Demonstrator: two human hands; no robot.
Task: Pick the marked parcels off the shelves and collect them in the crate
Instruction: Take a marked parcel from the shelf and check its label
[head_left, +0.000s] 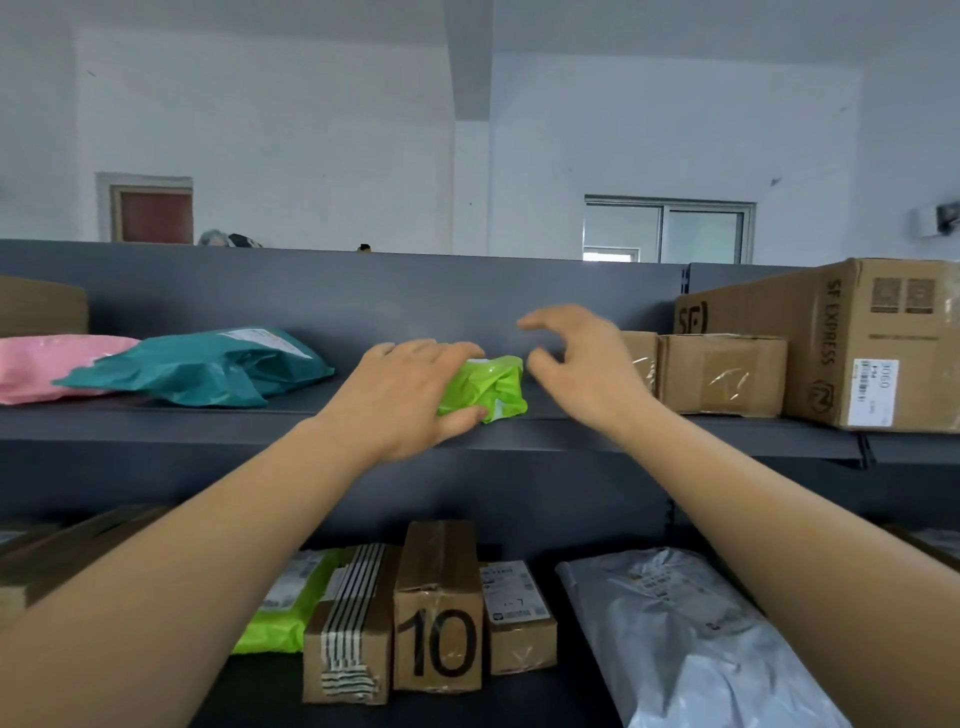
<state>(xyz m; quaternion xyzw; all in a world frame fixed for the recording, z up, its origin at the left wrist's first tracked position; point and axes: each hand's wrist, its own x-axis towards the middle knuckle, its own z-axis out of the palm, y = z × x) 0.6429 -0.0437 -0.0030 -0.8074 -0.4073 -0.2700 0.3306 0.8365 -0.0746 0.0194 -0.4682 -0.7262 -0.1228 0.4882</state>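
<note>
White walls and a sliding window (670, 231) rise behind a dark grey metal shelf unit (208, 423), its upper tier carrying a crumpled teal plastic mailer bag (208, 369) and a small brown taped cardboard box (722, 374). Between them, near the front lip, sits the small lime-green plastic-wrapped parcel (493, 387), handy for a reach from below. The left hand (410, 395) holds it, fingers over the top and thumb under the front edge, a grip that probably suits soft wrapping. The right hand (582, 364) hovers just beside the parcel's right end, its grip wide and empty, likely ready to steady the bundle. On the lower tier stands a brown cardboard box marked "10" (439, 613). No crate is in view.
</note>
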